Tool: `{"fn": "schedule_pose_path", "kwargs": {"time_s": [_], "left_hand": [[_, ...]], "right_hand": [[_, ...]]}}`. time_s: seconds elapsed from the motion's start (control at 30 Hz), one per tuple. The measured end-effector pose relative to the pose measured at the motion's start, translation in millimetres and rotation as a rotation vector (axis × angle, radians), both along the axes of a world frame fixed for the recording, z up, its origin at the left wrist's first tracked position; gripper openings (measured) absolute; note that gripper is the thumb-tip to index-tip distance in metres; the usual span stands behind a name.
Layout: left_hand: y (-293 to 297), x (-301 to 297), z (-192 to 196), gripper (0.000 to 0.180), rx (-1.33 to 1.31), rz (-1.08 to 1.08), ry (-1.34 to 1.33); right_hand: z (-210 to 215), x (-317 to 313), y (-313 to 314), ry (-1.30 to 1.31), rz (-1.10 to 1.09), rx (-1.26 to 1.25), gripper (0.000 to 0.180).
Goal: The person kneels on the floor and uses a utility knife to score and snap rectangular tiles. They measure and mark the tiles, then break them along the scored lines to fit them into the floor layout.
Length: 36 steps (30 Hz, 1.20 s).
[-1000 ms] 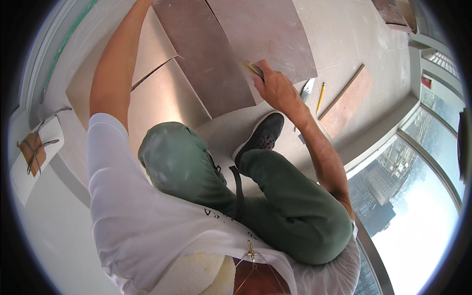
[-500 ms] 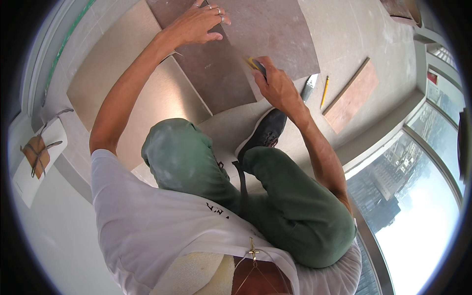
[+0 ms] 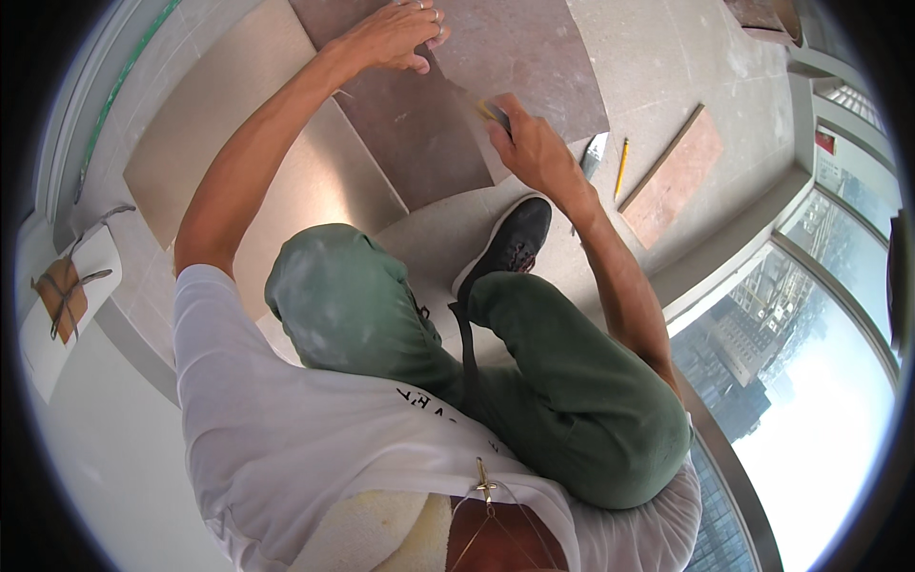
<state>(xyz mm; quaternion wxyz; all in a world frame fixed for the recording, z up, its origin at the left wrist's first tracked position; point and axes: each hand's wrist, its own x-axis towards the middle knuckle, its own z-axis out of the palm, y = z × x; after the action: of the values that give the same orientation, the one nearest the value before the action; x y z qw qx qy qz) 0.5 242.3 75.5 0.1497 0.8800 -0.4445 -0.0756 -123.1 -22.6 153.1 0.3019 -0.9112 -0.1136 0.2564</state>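
Observation:
My right hand (image 3: 540, 153) is closed around a utility knife (image 3: 498, 116) with a yellow and dark body; its front end is blurred over a brown sheet (image 3: 524, 57). At the top edge, my left hand (image 3: 396, 36) rests on the brown sheeting with thumb and fingers apart, rings on its fingers. Its fingertips lie beside a dark straight line running down toward the knife. I cannot tell whether that line is a straightedge or a sheet's edge. Left of the line lies another brown section (image 3: 405, 133), and a shiny tan panel (image 3: 224, 143) sits beyond it.
Right of the sheet lie a putty knife-like flat tool (image 3: 595, 154), a yellow pencil (image 3: 622, 169) and a reddish-brown board (image 3: 673, 176). My dark shoe (image 3: 510, 243) stands just below the sheet's edge. Windows (image 3: 820, 315) line the right; a white wall (image 3: 124, 419) is at left.
The knife in my right hand has shifted slightly up and left. My left hand is a little higher in view, and the whole scene has shifted slightly with my head.

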Motion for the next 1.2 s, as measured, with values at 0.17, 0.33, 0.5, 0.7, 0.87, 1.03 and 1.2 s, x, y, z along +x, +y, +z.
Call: {"fn": "schedule_pose_path", "kwargs": {"time_s": [0.17, 0.33, 0.5, 0.7, 0.87, 1.03, 1.2], "left_hand": [[-0.5, -0.8, -5.9, 0.039, -0.031, -0.033, -0.064], [3.7, 1.9, -10.1, 0.039, -0.017, -0.021, -0.004], [9.0, 1.4, -16.1, 0.038, -0.085, -0.056, -0.014], [10.6, 6.3, -16.2, 0.038, -0.076, -0.081, 0.018], [9.7, 2.9, -16.2, 0.035, -0.095, -0.046, 0.021], [5.1, -0.6, -11.5, 0.031, -0.088, -0.003, 0.049], [4.1, 2.5, -11.9, 0.03, -0.056, -0.024, 0.068]], "right_hand": [[-5.6, 3.1, 0.2, -0.047, 0.04, -0.034, 0.035], [-8.2, -3.0, -7.1, -0.024, -0.001, 0.023, 0.039], [-13.3, -0.3, -21.7, -0.047, 0.003, 0.122, 0.037], [-15.2, 12.7, -28.2, 0.042, 0.083, 0.174, 0.039], [-1.4, 7.9, -28.9, 0.098, 0.157, 0.007, 0.042], [-15.1, -30.5, -66.9, -0.107, 0.36, 0.072, 0.042], [42.5, -44.0, -76.3, 0.615, 0.14, -0.281, 0.041]]}}
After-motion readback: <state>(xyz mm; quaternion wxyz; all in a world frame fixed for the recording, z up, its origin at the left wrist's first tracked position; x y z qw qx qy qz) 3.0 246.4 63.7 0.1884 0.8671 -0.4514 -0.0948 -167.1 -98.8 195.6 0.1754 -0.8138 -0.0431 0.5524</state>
